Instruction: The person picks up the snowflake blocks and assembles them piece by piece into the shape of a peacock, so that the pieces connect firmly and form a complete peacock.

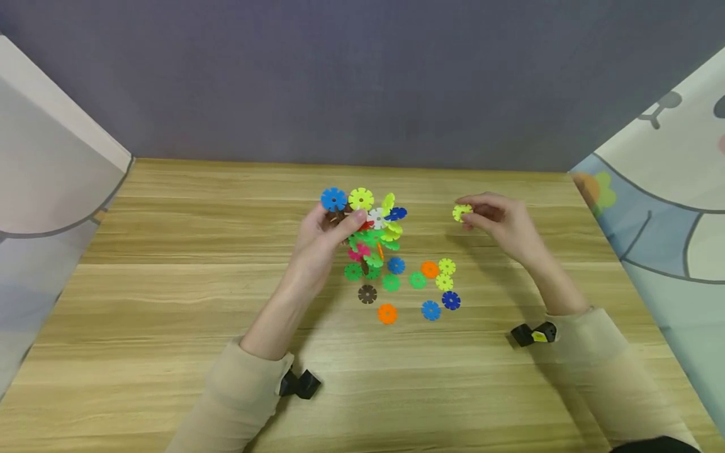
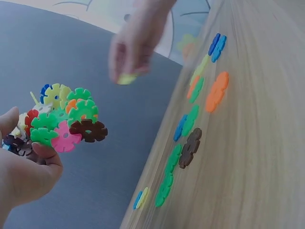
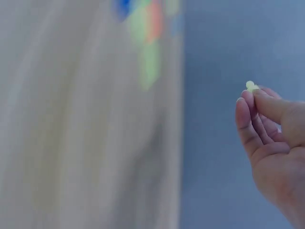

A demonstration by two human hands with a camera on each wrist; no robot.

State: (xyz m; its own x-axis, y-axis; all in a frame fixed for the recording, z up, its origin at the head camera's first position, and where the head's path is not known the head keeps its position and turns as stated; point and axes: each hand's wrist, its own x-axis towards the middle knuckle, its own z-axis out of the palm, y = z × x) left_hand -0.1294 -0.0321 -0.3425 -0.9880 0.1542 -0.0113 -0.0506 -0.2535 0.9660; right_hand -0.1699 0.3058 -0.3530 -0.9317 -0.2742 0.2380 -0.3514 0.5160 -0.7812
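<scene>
My left hand [image 1: 318, 246] grips a cluster of interlocked plastic snowflake discs [image 2: 56, 114] above the table. Green, yellow, white, red, pink, orange, blue and brown discs make up the cluster. The thumb lies across its near side, and some discs are hidden behind the fingers. Off to the right, my right hand [image 1: 504, 228] pinches one yellow disc [image 1: 461, 212] between thumb and fingers, apart from the cluster. In the right wrist view only a small bit of that yellow disc [image 3: 250, 86] shows past the fingertips.
Loose discs lie flat on the wooden table [image 1: 187, 302] below the hands, among them an orange disc [image 1: 387, 314], a brown disc [image 1: 367, 294], a dark blue disc [image 1: 450, 300] and several green ones. A grey panel [image 1: 351, 82] rises behind the table, with printed panels at both sides.
</scene>
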